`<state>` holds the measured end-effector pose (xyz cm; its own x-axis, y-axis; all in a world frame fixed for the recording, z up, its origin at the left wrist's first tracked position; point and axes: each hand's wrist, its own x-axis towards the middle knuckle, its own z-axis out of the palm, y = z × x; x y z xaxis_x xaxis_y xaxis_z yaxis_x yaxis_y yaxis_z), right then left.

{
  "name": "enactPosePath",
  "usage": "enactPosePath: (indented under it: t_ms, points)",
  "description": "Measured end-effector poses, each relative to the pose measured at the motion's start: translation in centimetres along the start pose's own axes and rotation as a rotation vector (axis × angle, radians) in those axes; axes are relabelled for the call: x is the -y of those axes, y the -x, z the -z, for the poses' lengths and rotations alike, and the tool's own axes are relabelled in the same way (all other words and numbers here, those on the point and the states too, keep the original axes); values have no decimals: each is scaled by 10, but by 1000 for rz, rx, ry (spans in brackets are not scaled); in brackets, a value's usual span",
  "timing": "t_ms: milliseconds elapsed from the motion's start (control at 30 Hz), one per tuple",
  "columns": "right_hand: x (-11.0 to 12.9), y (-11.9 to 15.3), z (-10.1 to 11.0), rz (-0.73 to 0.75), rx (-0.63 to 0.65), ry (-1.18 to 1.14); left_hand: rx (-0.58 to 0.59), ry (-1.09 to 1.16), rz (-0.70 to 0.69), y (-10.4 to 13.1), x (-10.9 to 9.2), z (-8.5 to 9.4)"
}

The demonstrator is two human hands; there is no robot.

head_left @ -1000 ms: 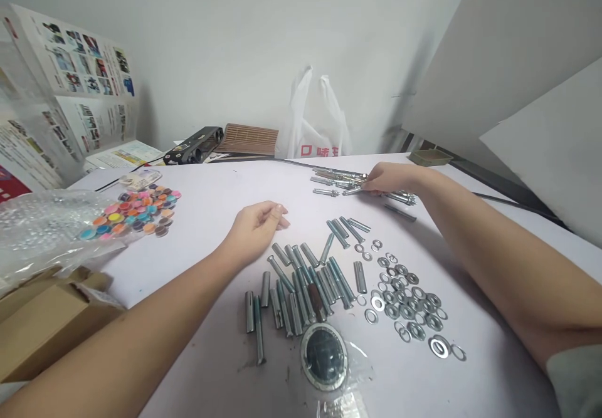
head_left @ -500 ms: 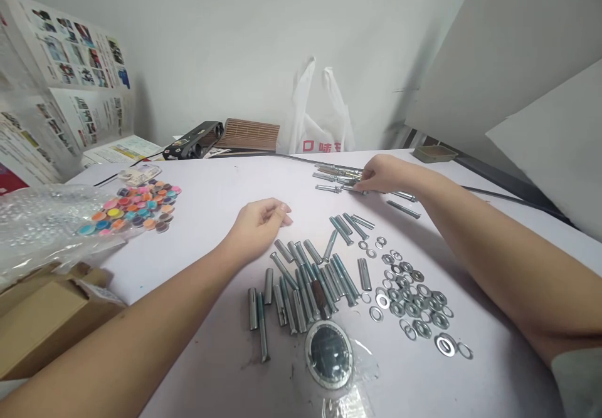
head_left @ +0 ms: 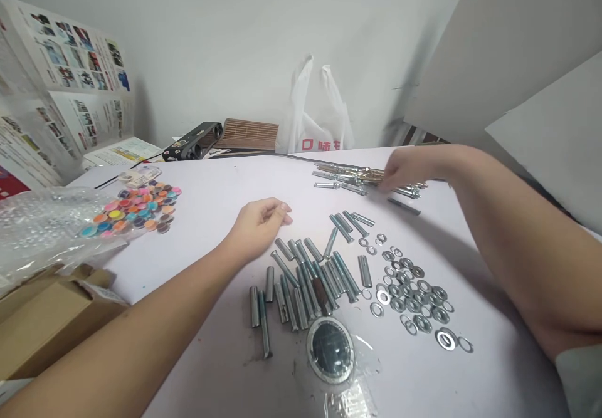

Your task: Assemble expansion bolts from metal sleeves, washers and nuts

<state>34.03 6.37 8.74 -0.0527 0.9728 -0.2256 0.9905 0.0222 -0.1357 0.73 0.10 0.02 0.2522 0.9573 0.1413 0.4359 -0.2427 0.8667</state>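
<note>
My left hand [head_left: 264, 220] rests on the table with its fingers loosely curled together and nothing visible in them. Just in front of it lies a pile of loose steel sleeves [head_left: 308, 280] and bolts [head_left: 266, 333] with flared ends. My right hand [head_left: 405, 168], smeared by motion, is over the right end of a heap of assembled expansion bolts [head_left: 338, 177] at the back; its fingertips are unclear. A single bolt [head_left: 404, 206] lies just below that hand. Nuts and washers [head_left: 414, 302] are spread to the right of the sleeves.
Near the front edge lies a round dark disc with a silver rim [head_left: 330, 350]. To the left are colourful round caps [head_left: 141, 205], bubble wrap [head_left: 37, 224] and a cardboard box [head_left: 51, 324]. A white plastic bag [head_left: 320, 117] and a black case [head_left: 195, 141] stand at the back.
My right hand has moved right along the bolt heap, uncovering more bolts in its middle. The left hand has stayed in place.
</note>
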Motion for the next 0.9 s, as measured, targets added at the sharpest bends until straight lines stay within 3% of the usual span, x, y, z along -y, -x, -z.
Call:
enactPosePath:
  t_ms: [67,133,267,600,700,800,900]
  points:
    - [-11,0,-1,-112,298,133,-1,-6,-4,0,0,0]
    - [-17,-3,-9,-137,444,157,2,-15,-6,0,-1,0]
    - [-20,-11,-21,-130,465,138,3,-18,-8,1,-1,0]
    - [-26,-19,-22,-156,456,193,9,-10,-11,0,1,-1]
    - [-9,-7,-14,0,435,119,14,15,-24,1,0,-2]
    - [30,22,-6,357,351,-115,44,-8,-86,5,-4,-2]
    - [76,52,-14,649,246,-310,106,-90,-220,12,-9,-2]
